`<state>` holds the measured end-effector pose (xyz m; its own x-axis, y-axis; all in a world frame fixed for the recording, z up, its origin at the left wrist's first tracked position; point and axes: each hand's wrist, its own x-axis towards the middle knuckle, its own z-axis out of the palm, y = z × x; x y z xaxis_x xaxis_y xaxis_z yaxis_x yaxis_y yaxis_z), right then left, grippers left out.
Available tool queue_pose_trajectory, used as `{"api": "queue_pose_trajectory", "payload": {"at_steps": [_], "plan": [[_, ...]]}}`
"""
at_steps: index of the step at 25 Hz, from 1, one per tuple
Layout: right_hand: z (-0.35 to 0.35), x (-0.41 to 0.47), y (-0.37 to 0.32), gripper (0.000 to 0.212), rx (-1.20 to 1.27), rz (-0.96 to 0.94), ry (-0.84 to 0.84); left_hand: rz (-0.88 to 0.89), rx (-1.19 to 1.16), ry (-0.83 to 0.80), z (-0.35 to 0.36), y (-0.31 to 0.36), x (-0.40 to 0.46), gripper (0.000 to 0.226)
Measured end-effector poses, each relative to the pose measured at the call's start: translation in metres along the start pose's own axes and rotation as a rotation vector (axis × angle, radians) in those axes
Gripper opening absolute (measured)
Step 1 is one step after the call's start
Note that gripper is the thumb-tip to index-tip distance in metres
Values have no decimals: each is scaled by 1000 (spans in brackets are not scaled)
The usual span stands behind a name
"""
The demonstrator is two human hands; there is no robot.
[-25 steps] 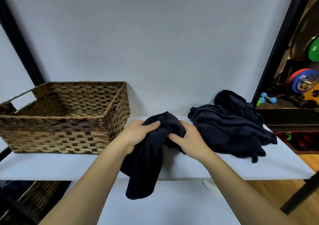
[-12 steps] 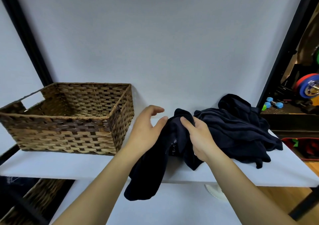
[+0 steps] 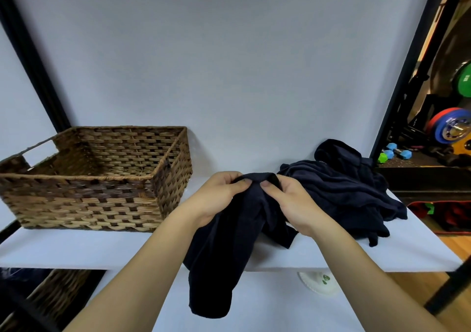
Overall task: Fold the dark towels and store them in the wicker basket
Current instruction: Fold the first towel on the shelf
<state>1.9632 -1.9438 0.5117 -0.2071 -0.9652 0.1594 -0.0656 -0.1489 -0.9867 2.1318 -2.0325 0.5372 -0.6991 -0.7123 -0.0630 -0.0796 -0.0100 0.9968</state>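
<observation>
A dark navy towel (image 3: 224, 250) hangs over the front edge of the white table (image 3: 76, 247), bunched at its top. My left hand (image 3: 219, 194) and my right hand (image 3: 290, 199) both pinch that top edge, thumbs close together. A heap of more dark towels (image 3: 341, 191) lies on the table just right of my hands. The wicker basket (image 3: 96, 178) stands on the table's left side, its inside showing nothing but weave.
A second wicker basket (image 3: 51, 296) sits under the table at lower left. A white object with green marks (image 3: 318, 280) lies below the table edge. Weight plates (image 3: 451, 127) and small dumbbells (image 3: 392, 153) fill the floor at right. Black frame posts (image 3: 407, 76) flank the grey backdrop.
My left hand, open half a second ago, has closed on the towel's top edge beside my right hand. The towel stays draped over the table front.
</observation>
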Motion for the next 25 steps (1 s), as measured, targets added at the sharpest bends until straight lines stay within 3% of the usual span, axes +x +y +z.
{"api": "queue_pose_trajectory", "payload": {"at_steps": [1,5,7,8,11,15,18,21,25], "plan": [[0,1,2,10,-64,-55,81,17,-59,7,3,-1,1,20],[3,-5,9,33,-522,-347,445,-17,-295,97,8,-5,3,15],[6,-8,12,22,-754,-552,462,-46,-304,135,8,-4,3,9],[8,-9,11,16,-763,-526,436,-56,-306,142,7,-4,3,10],[11,-8,5,16,-512,-164,315,-52,-327,137,7,-5,3,18],[12,-8,-8,20,-133,138,186,-29,-327,137,5,-6,0,18],[9,-5,-8,20,-6,286,70,-14,-293,170,4,-6,-1,17],[15,-4,-9,9,119,195,135,0,-250,216,5,-4,-2,27],[23,-7,-11,11,-149,-153,260,45,-174,287,3,4,-3,28]]}}
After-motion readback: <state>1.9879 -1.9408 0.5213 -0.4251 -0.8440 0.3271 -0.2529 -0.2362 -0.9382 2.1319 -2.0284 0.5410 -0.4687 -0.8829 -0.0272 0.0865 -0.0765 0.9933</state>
